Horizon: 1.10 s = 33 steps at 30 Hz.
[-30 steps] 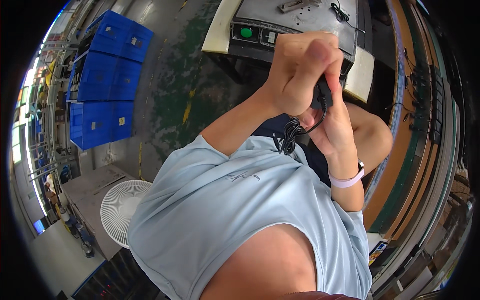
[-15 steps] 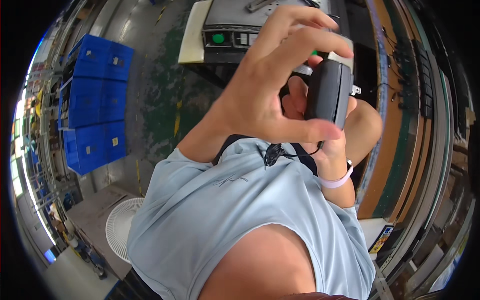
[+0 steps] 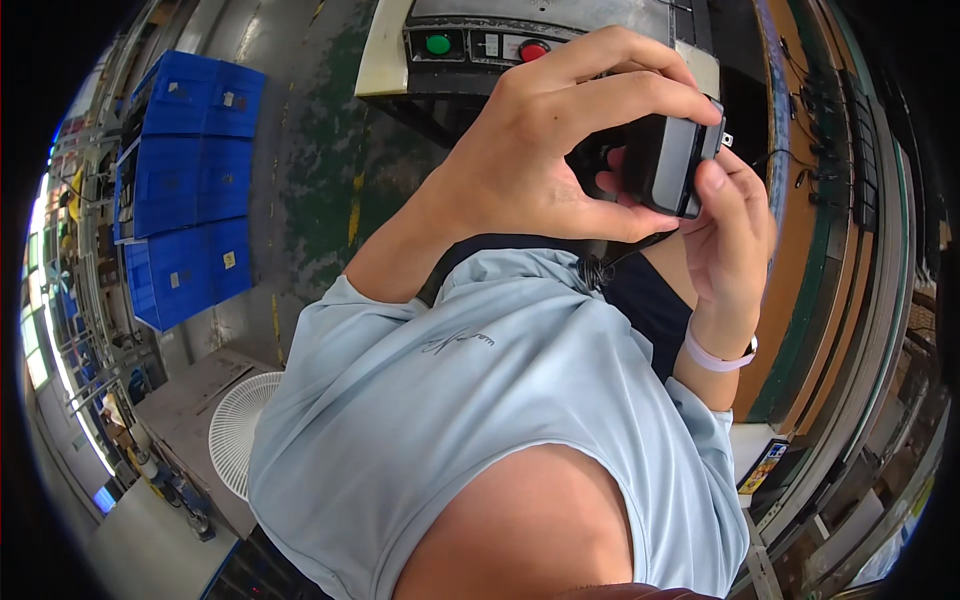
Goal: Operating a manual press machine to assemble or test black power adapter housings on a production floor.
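Observation:
A black power adapter [image 3: 672, 165] with metal plug prongs on its right side is held up in front of me between both hands. My left hand [image 3: 560, 150] grips it from the left, fingers over its far end and thumb at its near end. From the right, my right hand [image 3: 735, 215] closes on it, with a fingertip pressed on its edge near the prongs. Its black cord [image 3: 597, 270] hangs in a bundle against my shirt. Part of the adapter's left side is hidden by my left hand.
Beyond my hands stands a machine with a green button [image 3: 438, 44] and a red button [image 3: 533, 50]. Along the right, a workbench [image 3: 800, 300] carries a row of black adapters [image 3: 860, 150] with cords. Blue bins [image 3: 190, 190] are stacked at left, near a white fan [image 3: 240, 435].
Both hands have shifted right with the adapter, which has turned a little. My right hand has come out from behind it to its right edge. The cord bundle has moved right.

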Tool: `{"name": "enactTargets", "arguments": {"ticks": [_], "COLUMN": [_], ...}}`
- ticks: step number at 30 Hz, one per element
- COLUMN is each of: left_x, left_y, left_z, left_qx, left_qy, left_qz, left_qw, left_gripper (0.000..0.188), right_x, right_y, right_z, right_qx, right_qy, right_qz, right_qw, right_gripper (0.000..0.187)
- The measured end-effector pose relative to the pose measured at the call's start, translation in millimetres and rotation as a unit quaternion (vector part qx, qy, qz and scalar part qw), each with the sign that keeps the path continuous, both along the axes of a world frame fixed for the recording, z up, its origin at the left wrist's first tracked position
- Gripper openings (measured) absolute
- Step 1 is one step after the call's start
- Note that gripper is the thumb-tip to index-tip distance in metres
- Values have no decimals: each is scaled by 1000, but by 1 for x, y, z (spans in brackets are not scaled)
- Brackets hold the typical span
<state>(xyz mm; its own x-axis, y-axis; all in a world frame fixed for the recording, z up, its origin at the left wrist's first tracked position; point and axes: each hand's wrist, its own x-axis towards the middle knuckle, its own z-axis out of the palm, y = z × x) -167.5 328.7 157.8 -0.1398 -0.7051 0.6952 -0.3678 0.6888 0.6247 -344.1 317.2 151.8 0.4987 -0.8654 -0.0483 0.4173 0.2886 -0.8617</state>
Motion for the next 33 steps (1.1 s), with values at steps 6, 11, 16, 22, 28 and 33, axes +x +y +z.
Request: {"name": "enactTargets", "arguments": {"ticks": [6, 11, 16, 22, 28, 33], "left_x": [2, 2, 3, 7, 13, 14], "left_y": [5, 4, 2, 3, 4, 2], "left_z": [5, 2, -13, -16, -13, -18], "left_qx": [13, 51, 15, 20, 32, 10], "left_qy": [-15, 13, 17, -29, -70, -94], "left_qz": [-6, -36, -99, -143, -146, -146], "left_qw": [1000, 998, 995, 989, 986, 985], "left_gripper": [55, 51, 40, 26, 22, 28], "right_x": [-3, -11, -9, -11, -6, -8], "right_y": [4, 2, 4, 3, 6, 5], "right_z": [2, -8, -2, -5, -1, -6], "right_qx": [13, 26, 35, 40, 50, 60], "right_qy": [-11, -18, -14, -16, 0, -9], "right_qz": [13, 17, 0, 5, 8, 17], "right_qw": [1000, 999, 999, 999, 999, 998], "right_gripper": [25, 25, 25, 25, 25, 25]}}
